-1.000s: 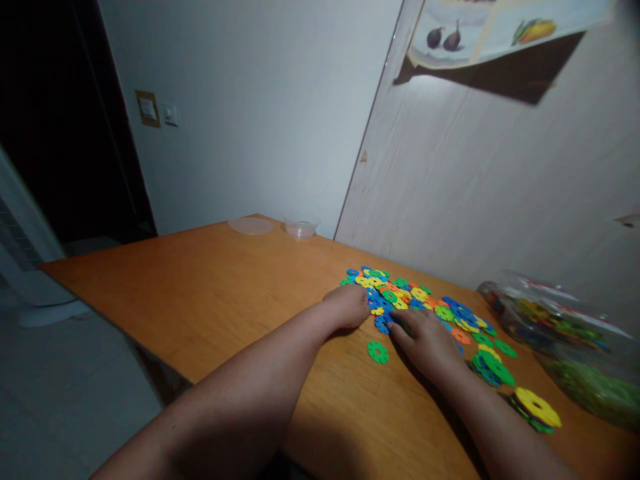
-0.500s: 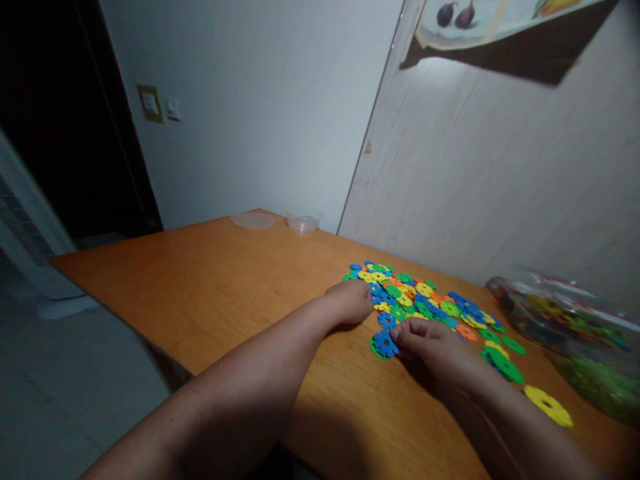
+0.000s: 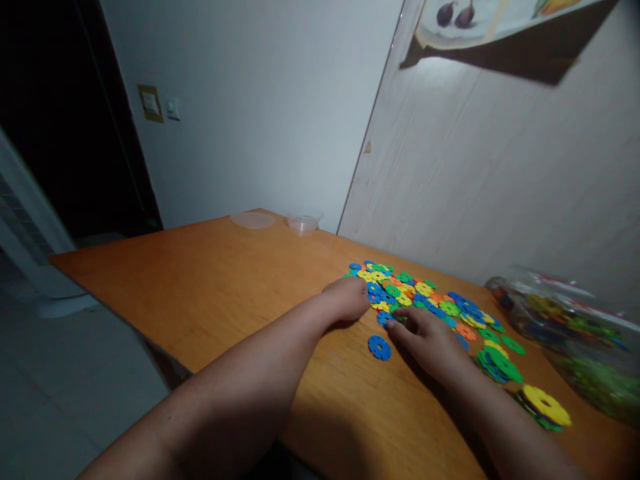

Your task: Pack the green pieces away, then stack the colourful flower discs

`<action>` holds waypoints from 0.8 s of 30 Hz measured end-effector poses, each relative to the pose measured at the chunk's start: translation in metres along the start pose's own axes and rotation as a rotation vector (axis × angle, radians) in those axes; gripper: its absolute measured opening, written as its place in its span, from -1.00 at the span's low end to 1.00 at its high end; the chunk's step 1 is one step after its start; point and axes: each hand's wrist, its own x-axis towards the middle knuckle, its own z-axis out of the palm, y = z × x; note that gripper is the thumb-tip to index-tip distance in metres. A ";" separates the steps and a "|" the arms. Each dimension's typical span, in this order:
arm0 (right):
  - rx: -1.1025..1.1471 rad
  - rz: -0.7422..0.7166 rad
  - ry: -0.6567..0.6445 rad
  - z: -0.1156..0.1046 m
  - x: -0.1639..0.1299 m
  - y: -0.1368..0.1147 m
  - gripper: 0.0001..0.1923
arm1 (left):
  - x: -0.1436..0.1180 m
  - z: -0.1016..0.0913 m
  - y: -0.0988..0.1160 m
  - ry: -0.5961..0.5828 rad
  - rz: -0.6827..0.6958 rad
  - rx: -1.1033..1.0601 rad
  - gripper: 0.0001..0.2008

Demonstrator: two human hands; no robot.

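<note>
My right hand (image 3: 433, 340) is at the near edge of a heap of notched plastic discs (image 3: 405, 297) in blue, green, yellow and orange. Its thumb and fingers are apart, close beside a small blue disc (image 3: 383, 319); contact is unclear. Another blue disc (image 3: 379, 347) lies flat on the table, a little nearer to me. My left hand (image 3: 350, 298) rests at the left side of the heap, its back towards me. Its fingers are turned away and hidden, so I cannot see whether it holds a disc.
Yellow-topped (image 3: 546, 404) and green-topped (image 3: 505, 365) disc stacks stand by my right forearm. Clear bags of colourful pieces (image 3: 575, 320) lie at the right. A clear plastic bowl (image 3: 303, 221) and a round lid (image 3: 253, 220) sit at the wooden table's (image 3: 200, 287) far corner.
My right hand has let go of the blue disc, which now lies apart on the table. The hand has moved forward to the heap's edge, its fingers opened. My left hand has barely shifted.
</note>
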 end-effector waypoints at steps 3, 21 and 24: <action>-0.121 -0.031 -0.016 -0.001 0.002 -0.008 -0.58 | 0.001 0.001 -0.002 0.016 0.009 0.003 -0.83; -0.231 -0.116 -0.074 -0.007 0.000 -0.013 -0.71 | 0.002 0.014 0.000 -0.074 0.170 -0.017 -0.78; -0.275 -0.115 -0.056 -0.007 -0.002 -0.017 -0.72 | 0.000 0.017 0.005 -0.108 0.191 -0.069 -0.77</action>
